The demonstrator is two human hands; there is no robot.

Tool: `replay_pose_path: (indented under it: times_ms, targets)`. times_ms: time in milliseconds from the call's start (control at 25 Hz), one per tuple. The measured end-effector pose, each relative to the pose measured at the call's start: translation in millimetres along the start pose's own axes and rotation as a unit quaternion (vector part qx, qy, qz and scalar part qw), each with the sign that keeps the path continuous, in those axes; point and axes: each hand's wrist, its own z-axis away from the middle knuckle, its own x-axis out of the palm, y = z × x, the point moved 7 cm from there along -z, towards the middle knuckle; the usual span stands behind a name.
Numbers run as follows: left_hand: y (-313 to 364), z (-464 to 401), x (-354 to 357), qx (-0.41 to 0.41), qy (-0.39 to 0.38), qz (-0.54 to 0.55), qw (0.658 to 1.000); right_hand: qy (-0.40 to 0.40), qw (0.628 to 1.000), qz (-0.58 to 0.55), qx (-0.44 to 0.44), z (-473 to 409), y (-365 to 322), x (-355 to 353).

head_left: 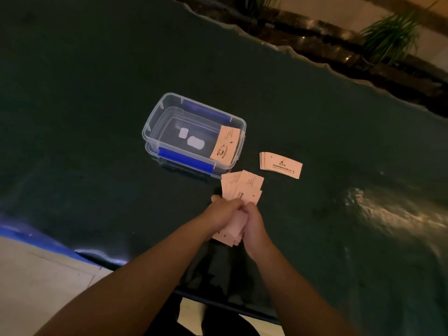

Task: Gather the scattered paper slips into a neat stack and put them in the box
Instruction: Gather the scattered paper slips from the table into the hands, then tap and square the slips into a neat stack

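— What are the hands doing?
— The left hand (pixel 224 209) and right hand (pixel 253 223) are pressing together around a fanned bundle of slips (pixel 242 190).
— And the box (pixel 194 134)?
— Sitting open just beyond, one slip (pixel 225 147) leaning inside; a small stack (pixel 281 164) is lying beside it.

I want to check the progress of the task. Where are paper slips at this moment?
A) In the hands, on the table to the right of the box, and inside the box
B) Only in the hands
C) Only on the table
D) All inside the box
A: both hands, left hand and right hand, grip a fanned bundle, a small pile lies on the table, and one slip leans inside the clear box.
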Motion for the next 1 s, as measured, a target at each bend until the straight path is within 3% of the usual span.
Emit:
replay_pose_path:
  times_ms: [120, 480, 840, 1000]
  targets:
    - [-5.8, 9.2, 3.2, 0.025, -0.038, 0.027, 0.999, -0.012, 1.0, -0.028, -0.007, 15.9, 2.0, 3.3]
    - [25.9, 42.4, -26.9, 0.112, -0.188, 0.06, 0.974, -0.041, 0.984, 0.101, -0.143, 61.1, -35.0, 10.1]
    - [49.0, 45.3, 6.9, 0.133, -0.124, 0.128, 0.975, -0.086, 0.975, 0.142, -0.147, 72.2, -68.1, -1.7]
    - [57.4, 42.0, 30.3, 0.119, -0.13, 0.241, 0.954, -0.076, 0.983, -0.013, -0.167, 63.0, -79.9, -51.7]
